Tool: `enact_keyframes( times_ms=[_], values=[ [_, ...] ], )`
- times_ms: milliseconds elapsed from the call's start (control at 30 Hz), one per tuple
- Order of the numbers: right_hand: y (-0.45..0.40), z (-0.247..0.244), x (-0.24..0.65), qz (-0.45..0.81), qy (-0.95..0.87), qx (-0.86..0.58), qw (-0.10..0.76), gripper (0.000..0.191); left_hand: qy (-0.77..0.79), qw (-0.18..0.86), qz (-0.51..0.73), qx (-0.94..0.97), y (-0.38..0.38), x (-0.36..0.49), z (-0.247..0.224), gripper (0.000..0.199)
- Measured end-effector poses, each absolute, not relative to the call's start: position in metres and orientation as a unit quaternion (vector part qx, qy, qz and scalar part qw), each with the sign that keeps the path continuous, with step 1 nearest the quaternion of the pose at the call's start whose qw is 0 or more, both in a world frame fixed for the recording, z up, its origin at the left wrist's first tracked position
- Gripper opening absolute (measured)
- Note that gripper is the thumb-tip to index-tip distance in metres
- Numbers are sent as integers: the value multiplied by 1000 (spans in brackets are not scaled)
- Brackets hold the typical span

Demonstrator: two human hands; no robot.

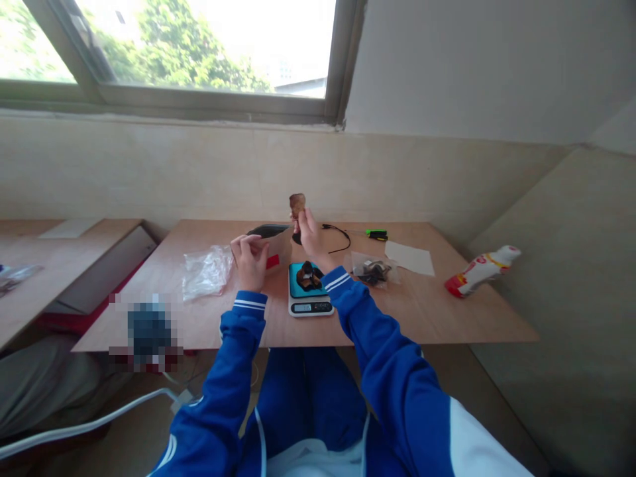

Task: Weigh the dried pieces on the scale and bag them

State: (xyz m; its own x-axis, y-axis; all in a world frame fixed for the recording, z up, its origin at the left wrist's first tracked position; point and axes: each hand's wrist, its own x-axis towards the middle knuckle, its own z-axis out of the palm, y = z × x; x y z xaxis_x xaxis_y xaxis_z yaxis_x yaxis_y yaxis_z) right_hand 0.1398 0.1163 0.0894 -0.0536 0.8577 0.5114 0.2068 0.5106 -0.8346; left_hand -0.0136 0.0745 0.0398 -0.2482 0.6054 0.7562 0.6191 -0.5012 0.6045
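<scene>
With its fingers bent over the rim, my left hand (250, 262) grips a tan pouch (279, 246) that has a red label and a dark open mouth. My right hand (311, 235) is raised beside the pouch and pinches a thin brown dried slice (297, 203) upright above the table. Below the hands stands a white kitchen scale (293, 301) with a blue top and a lit display, its digits too small to read surely. Dark brown dried pieces (309, 277) lie heaped on its top, close under my right wrist.
Crumpled clear plastic (206, 271) lies left of the pouch. Right of the scale are a clear bag of dark pieces (375, 270), a black cable (340, 232), a green-and-black tool (377, 234), white paper (410, 258) and a tilted red-and-white bottle (481, 270). A wall rises behind the table (422, 318).
</scene>
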Motion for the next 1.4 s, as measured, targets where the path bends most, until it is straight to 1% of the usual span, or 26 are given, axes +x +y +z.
enact_keyframes(
  times_ms=[67, 100, 167, 233, 267, 333, 433, 500, 533, 567, 633, 733, 833, 900, 1100, 1233, 1333, 1400],
  values=[
    [114, 90, 159, 377, -602, -368, 600, 47, -503, 3, -603, -620, 85, -20, 44, 27],
    [111, 87, 172, 410, -582, -360, 603, 45, -505, 2, -600, -620, 92, -24, 45, 28],
    [103, 76, 200, 447, -586, -387, 554, 41, -510, -3, -598, -618, 105, -32, 47, 29],
    [94, 61, 225, 435, -632, -456, 451, 36, -516, -6, -603, -609, 118, -37, 49, 27],
    [90, 54, 234, 403, -666, -492, 390, 34, -520, -6, -606, -602, 123, -38, 50, 26],
    [85, 43, 243, 297, -741, -542, 263, 28, -528, -5, -610, -591, 130, -40, 52, 26],
    [84, 37, 239, 127, -821, -548, 99, 24, -531, -2, -607, -591, 132, -40, 53, 28],
    [86, 40, 230, 65, -844, -533, 23, 26, -526, 1, -599, -603, 128, -41, 51, 29],
    [88, 42, 226, 47, -851, -524, 0, 27, -524, 2, -594, -611, 125, -42, 50, 30],
    [89, 45, 223, 38, -856, -516, -13, 27, -523, 2, -588, -617, 123, -43, 50, 30],
    [92, 50, 221, 40, -860, -508, -14, 27, -522, 1, -577, -628, 118, -46, 49, 31],
    [100, 51, 219, 86, -862, -498, 30, 27, -525, -2, -566, -636, 113, -46, 50, 31],
    [112, 47, 211, 143, -877, -454, 65, 25, -522, -7, -569, -635, 110, -44, 52, 30],
    [120, 45, 199, 144, -888, -433, 48, 21, -516, -9, -574, -636, 108, -42, 52, 30],
    [144, 47, 152, 84, -901, -426, -17, 14, -501, -18, -569, -652, 101, -43, 48, 35],
    [158, 43, 131, 68, -899, -428, -58, 16, -504, -21, -554, -663, 98, -45, 48, 38],
    [164, 40, 130, 64, -897, -431, -69, 14, -502, -26, -548, -668, 99, -46, 47, 39],
    [164, 40, 137, 64, -900, -428, -60, 12, -502, -29, -547, -669, 100, -47, 46, 39]
  ],
)
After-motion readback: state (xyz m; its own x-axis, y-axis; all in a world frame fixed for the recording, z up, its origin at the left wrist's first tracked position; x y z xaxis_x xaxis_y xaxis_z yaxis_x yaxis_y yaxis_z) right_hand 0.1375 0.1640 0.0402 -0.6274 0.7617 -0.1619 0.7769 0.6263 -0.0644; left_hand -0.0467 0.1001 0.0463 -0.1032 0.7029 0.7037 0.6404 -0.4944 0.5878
